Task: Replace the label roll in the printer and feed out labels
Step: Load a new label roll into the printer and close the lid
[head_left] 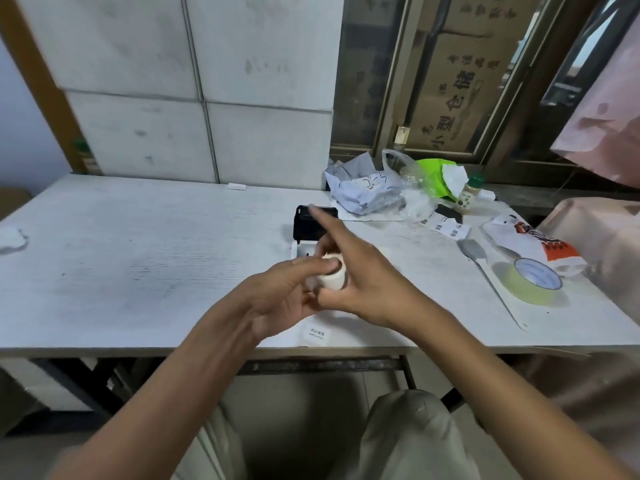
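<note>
Cylindrical white label roll (331, 278), smooth paper, between both hands' fingers (322, 265)

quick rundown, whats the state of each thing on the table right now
label roll: held above the table in both hands
left hand: gripping the roll
right hand: on the roll, index finger extended
printer: lid open, black lid upright
tape roll: lying flat
small bottle: upright, capped
</note>
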